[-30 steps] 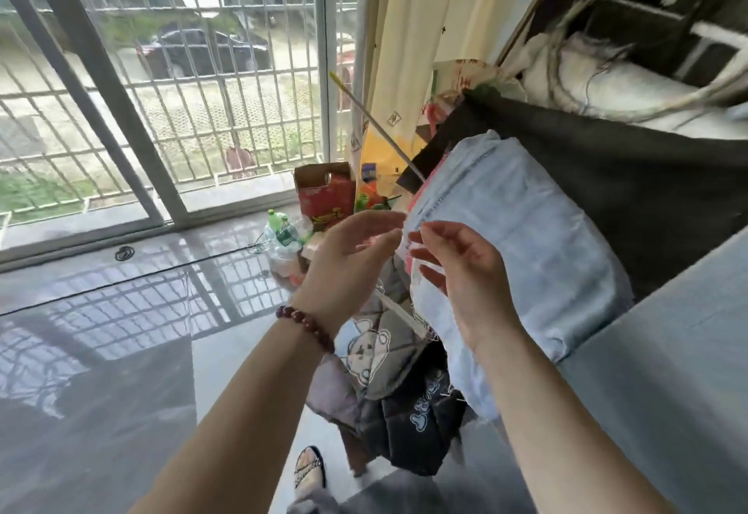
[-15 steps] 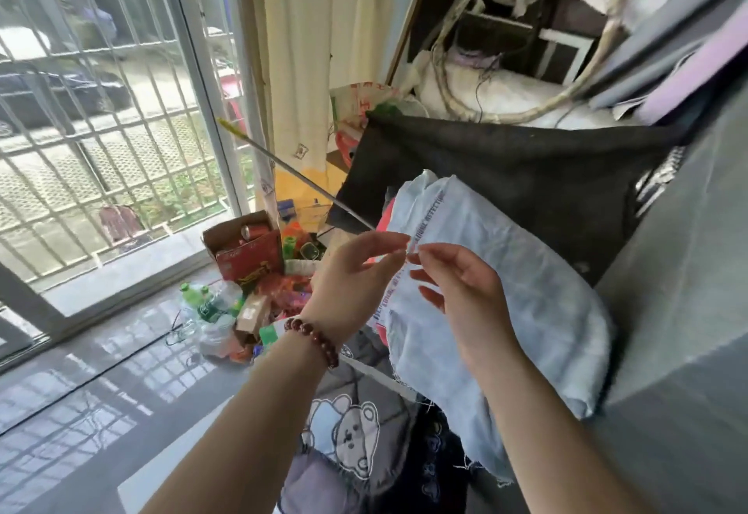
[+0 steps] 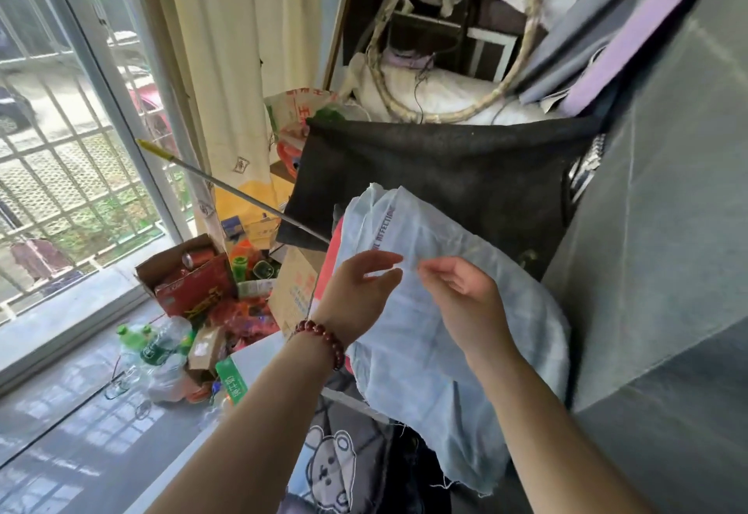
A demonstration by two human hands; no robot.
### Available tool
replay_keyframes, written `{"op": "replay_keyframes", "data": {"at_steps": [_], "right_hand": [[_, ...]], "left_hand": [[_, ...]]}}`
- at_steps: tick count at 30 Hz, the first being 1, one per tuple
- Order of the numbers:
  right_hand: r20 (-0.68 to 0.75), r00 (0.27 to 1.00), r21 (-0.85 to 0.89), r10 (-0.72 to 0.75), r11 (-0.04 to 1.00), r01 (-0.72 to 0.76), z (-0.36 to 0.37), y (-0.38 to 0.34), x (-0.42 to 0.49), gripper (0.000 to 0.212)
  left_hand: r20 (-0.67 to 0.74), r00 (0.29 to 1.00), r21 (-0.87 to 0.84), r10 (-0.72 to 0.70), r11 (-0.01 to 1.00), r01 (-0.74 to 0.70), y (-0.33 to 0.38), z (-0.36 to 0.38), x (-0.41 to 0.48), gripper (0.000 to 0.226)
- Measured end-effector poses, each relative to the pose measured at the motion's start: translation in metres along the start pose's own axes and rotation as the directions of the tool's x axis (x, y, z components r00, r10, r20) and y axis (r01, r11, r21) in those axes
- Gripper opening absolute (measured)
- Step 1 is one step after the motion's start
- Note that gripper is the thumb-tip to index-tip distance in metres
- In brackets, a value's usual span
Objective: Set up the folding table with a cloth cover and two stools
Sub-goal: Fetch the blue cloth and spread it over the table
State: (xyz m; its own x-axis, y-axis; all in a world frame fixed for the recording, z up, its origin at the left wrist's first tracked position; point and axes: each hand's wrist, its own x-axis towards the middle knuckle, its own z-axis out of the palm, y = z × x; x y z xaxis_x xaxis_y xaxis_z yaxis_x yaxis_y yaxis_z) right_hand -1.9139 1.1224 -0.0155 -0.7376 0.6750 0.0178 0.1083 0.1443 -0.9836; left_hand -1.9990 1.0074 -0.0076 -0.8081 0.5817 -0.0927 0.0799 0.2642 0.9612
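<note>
Parted now, my two hands no longer meet at the fingertips as they did half a second ago; a strip of the cloth (image 3: 429,355) shows between them. My left hand (image 3: 358,299) has its fingers (image 3: 384,257) stretched out almost straight toward the right, thumb held apart below them, and pale fabric shows in the gap. From this view I cannot tell whether those fingertips touch the fabric; they are not closed on it. My right hand (image 3: 465,297) has its fingers curled, with thumb and forefinger drawn together on a small fold of the cloth near its middle. The cloth itself is thin and pale blue, with a line of printed lettering (image 3: 384,226) along one hem. It lies draped over a heap of other fabrics, its top corner up against a black fabric panel (image 3: 437,173) and its right side just beside a grey upholstered surface (image 3: 668,238). Its frayed lower edge hangs over a bear-print fabric (image 3: 332,465). A bead bracelet (image 3: 324,337) sits on my left wrist. Off to the left, on the floor by the window grille (image 3: 60,173), stand a red carton (image 3: 194,289) and green-capped bottles (image 3: 149,347), and a metal rod (image 3: 230,187) slants toward the black panel.
</note>
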Motion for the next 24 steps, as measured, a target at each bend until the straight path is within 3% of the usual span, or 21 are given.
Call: {"op": "replay_keyframes", "data": {"at_steps": [4,10,15,18,24], "right_hand": [[0.007,0.999,-0.161,0.037,0.986,-0.036,-0.004,0.010,0.013,0.006],[0.022,0.997,-0.162,0.076,0.984,-0.071,-0.003,0.016,0.034,0.005],[0.021,0.999,-0.239,0.028,0.971,-0.022,-0.008,0.017,0.045,0.009],[0.010,1.000,-0.370,-0.023,0.929,0.025,-0.012,0.021,0.053,0.017],[-0.010,0.987,-0.597,-0.162,0.793,0.124,-0.014,0.030,0.075,0.036]], "left_hand": [[0.054,0.998,0.047,-0.029,0.999,0.026,0.000,0.011,0.016,0.019],[0.093,0.996,0.163,-0.019,0.987,0.003,0.005,0.020,0.042,0.019],[0.111,0.994,0.249,-0.006,0.968,-0.022,0.010,0.030,0.058,0.025],[0.151,0.988,0.329,-0.031,0.944,-0.020,0.012,0.039,0.066,0.026],[0.162,0.986,0.656,-0.024,0.749,-0.090,0.017,0.052,0.087,0.039]]}}
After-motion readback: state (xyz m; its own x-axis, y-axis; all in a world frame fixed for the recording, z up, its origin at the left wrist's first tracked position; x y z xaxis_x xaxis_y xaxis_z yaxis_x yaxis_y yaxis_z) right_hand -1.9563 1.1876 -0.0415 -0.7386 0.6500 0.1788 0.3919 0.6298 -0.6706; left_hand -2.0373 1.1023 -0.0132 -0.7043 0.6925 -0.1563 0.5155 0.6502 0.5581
